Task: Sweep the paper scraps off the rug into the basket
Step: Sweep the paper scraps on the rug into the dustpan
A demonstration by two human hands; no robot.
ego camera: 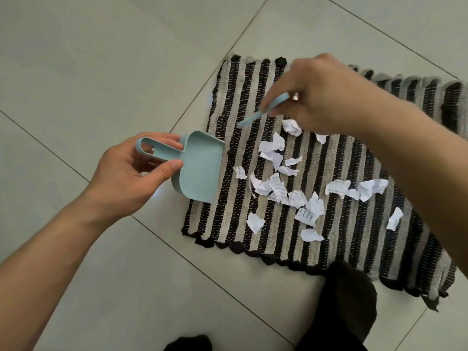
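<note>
Head: scraps (283,188) btwn dustpan (200,168) (L) & brush (263,110).

Floor (101,59): pale square tiles, thin dark grout lines running diagonally. Dark trouser leg (347,307) at 5 o'clock; dark sock tip (188,343) at 6 o'clock.

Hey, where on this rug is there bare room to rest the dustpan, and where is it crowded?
Bare: the rug's far-left strip between its far edge and the scraps; also the left edge, where the left hand holds the dustpan. Crowded: the middle. The right hand holds the brush above it.
</note>
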